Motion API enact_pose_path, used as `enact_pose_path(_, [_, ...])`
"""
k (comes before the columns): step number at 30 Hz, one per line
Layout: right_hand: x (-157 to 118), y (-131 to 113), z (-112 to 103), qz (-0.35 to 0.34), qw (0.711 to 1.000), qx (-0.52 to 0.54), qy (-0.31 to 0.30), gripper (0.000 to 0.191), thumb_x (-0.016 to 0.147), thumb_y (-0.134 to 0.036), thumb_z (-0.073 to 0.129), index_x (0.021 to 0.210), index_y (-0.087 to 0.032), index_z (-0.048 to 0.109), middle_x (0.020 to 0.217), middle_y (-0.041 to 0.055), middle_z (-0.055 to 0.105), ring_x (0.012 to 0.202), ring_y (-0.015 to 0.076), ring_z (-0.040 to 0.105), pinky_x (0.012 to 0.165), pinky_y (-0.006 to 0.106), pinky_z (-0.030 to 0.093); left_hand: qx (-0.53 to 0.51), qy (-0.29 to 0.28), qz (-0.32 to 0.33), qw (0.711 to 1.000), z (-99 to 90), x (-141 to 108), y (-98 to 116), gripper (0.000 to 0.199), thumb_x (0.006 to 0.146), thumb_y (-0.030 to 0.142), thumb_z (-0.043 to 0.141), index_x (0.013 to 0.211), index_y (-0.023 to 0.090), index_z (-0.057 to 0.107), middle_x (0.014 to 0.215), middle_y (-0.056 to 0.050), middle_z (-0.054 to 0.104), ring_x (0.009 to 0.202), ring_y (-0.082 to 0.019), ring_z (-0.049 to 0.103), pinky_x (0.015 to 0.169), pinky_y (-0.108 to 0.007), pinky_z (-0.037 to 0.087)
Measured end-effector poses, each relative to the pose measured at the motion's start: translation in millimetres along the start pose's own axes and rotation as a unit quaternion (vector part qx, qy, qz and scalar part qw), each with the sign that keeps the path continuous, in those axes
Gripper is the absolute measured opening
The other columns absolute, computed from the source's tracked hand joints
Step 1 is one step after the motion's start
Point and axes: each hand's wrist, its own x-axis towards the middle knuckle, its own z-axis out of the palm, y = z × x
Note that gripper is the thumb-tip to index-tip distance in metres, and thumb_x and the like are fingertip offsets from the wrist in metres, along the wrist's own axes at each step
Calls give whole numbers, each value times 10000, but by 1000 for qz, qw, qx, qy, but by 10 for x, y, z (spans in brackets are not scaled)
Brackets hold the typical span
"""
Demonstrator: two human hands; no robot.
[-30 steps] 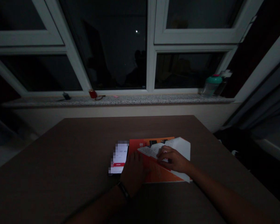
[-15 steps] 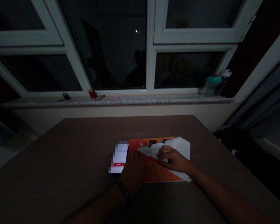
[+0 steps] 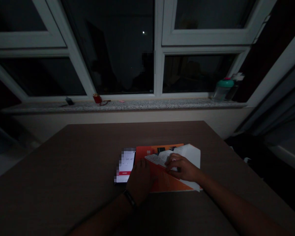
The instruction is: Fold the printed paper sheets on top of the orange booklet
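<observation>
A red and orange printed sheet of paper [image 3: 162, 178] lies on the table, its right-hand portion folded over so that a white flap [image 3: 190, 155] with lines of print faces up. My left hand [image 3: 140, 175] rests flat on the red left part of the paper, fingers stretched forward and a dark band on the wrist. Over the slanting edge of the flap, my right hand [image 3: 180, 167] has its fingers bent together and pressed on the paper; the fingertips are partly hidden. Beside my left hand lies a lit phone [image 3: 125, 167] showing a timer and a red button.
The brown table [image 3: 88, 147] reaches to a wall below a speckled stone windowsill [image 3: 142, 105]. On the sill stand a clear bottle with a teal lid [image 3: 223, 88], a small red jar [image 3: 97, 98] and a small dark bottle [image 3: 69, 101]. The room is dim.
Almost nothing differs. My left hand has shifted very slightly, its thumb showing a little farther out over the red paper. My right hand and the paper stay in place.
</observation>
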Motion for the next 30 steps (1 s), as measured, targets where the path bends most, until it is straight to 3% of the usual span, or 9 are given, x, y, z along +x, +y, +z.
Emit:
enact_pose_path(11, [-1,-1,-4,3,1000,-3,0,63,854,-233,676,903,-220,712,933,60,677,942,198,606,870,365,454,16,-16,-2,1000,-91,-3,26,537,905,392,598,1300,41,505,1296,-208,535,1143,-324,514,941,-429,439])
enact_pose_path(30, [17,-37,-20,8,1000,-3,-2,70,866,-214,655,923,-213,696,934,59,667,944,193,600,855,352,463,20,6,9,1000,-1,9,-31,519,916,410,577,1309,80,501,1309,-187,527,1150,-320,507,925,-435,438])
